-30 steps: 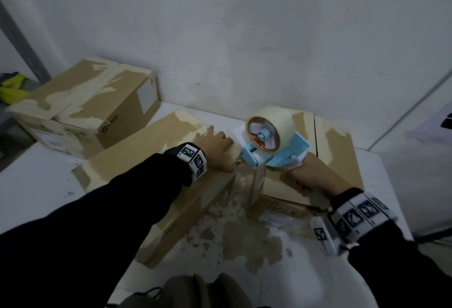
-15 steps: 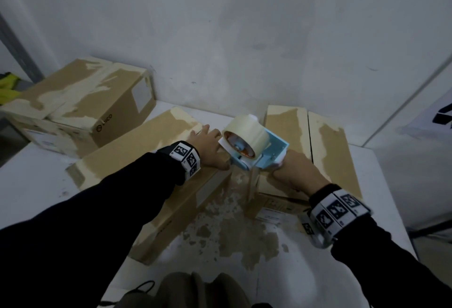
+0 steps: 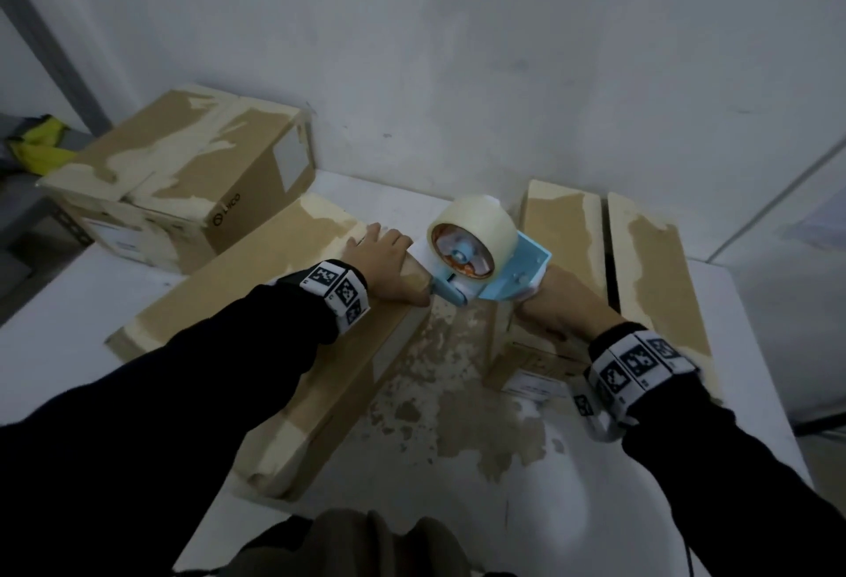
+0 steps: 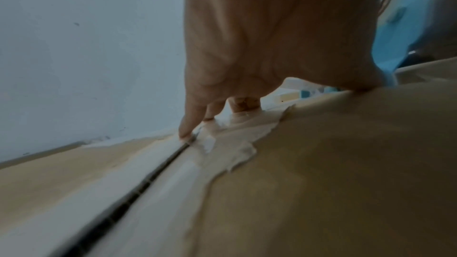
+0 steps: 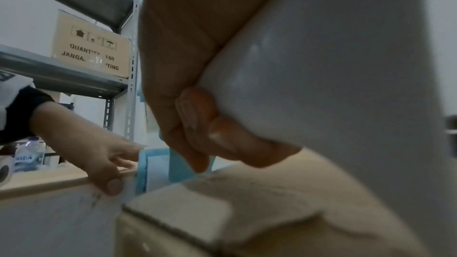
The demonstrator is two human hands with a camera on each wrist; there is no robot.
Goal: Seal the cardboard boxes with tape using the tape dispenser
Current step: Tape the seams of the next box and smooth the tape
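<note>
A long cardboard box (image 3: 238, 315) lies slantwise on the white table (image 3: 59, 324). My left hand (image 3: 382, 262) rests flat on its far end, and the fingertips (image 4: 188, 130) press beside the top seam (image 4: 148, 179). My right hand (image 3: 556, 304) grips the white handle (image 5: 321, 69) of the blue tape dispenser (image 3: 508, 274), fingers (image 5: 197, 122) curled round it. The dispenser's tape roll (image 3: 471, 235) stands right beside the left hand at the box's end. A second box (image 3: 567, 228) with a split top lies under the right forearm.
A third, taller box (image 3: 183, 173) sits at the back left against the wall (image 3: 458, 72). The table top between the boxes is stained brown (image 3: 458, 393). A metal shelf (image 5: 69, 77) bearing a printed carton (image 5: 91, 46) and a water bottle (image 5: 27, 155) stand off to the left.
My right hand has carried the dispenser leftwards off the right box until it is against my left hand at the long box's end. The left hand has stayed in place.
</note>
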